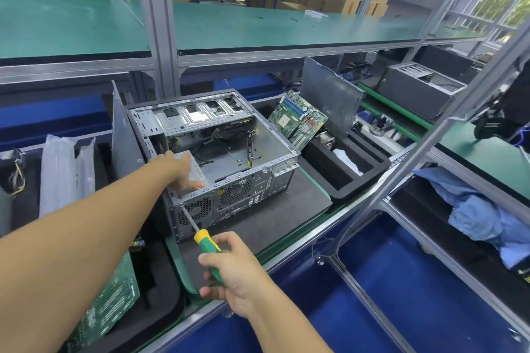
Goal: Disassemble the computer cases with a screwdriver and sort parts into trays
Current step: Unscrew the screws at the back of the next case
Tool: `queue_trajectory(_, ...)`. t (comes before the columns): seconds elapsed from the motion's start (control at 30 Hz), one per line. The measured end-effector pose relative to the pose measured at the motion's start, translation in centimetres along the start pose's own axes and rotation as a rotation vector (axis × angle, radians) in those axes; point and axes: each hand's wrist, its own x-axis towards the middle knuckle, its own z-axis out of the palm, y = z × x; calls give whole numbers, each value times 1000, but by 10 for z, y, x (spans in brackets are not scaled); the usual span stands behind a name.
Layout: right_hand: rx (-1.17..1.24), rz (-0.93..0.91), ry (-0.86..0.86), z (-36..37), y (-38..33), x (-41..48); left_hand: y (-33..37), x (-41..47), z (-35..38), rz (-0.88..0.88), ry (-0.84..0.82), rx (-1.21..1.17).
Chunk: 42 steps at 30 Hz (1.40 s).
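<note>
An open grey computer case (229,152) lies on its side on a dark mat (281,215), rear panel facing me. My left hand (180,172) reaches inside at the near left corner and rests on the silver power supply (198,172); its fingertips are partly hidden. My right hand (235,269) grips the green and yellow handle of a screwdriver (206,249). The screwdriver's tip touches the rear panel's upper left corner. A green motherboard (298,117) leans in the black foam tray (344,172) to the right of the case.
A grey side panel (329,94) stands behind the right tray. Another black tray at the left holds a second motherboard (114,304) and plastic-wrapped parts (66,172). A second case (418,89) sits far right. Blue cloth (481,215) lies at the right. Aluminium frame posts (415,157) cross nearby.
</note>
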Motion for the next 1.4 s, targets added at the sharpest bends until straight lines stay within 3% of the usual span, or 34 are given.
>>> queue_trajectory(0.17,-36,81,-10,3,-1,1,0,-4,-1,-5,-3,5)
queue_trajectory(0.33,76,231,-79,3,1,3,1,-4,-2,-3,-8,13)
queue_trajectory(0.6,-46,-9,-21,-4,14,5,-1,-1,0,2,5,16)
queue_trajectory(0.97,104,216,-113,-2,-5,4,-2,0,2,-2,3,10)
queue_trajectory(1.4,33,48,-60,-11,10,8,0,-5,-1,-13,-2,24)
